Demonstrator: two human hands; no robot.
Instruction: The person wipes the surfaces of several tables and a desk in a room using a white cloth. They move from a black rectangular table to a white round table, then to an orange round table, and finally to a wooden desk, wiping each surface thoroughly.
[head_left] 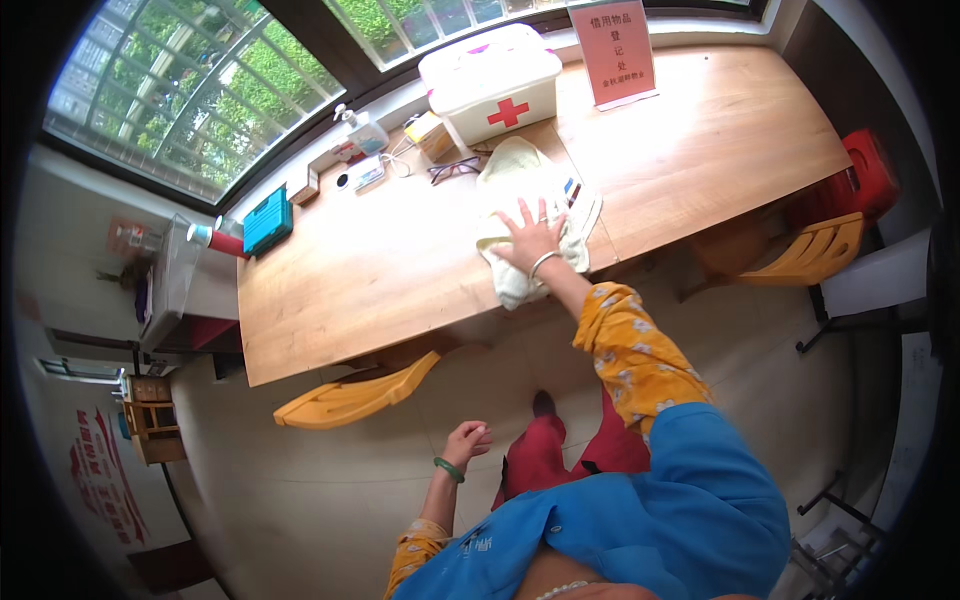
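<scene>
A pale cream cloth (520,285) lies rumpled on the wooden table (400,280), partly over its near edge. My right hand (535,243) presses down on it, palm flat and fingers spread. A small dark-and-blue patch shows on the cloth's right side; I cannot make out what it is. My left hand (467,443) hangs low in front of my body, away from the table. Its fingers are loosely curled, with nothing visible in them. Just beyond the cloth lies a pair of dark-framed glasses (455,170).
Behind the cloth stands a white first-aid box (495,90), with a red sign (615,55) to its right. A pump bottle (362,130) and a teal case (267,222) line the window side. Yellow chairs (360,395) sit against the table's near side; a red stool (873,175) is at right.
</scene>
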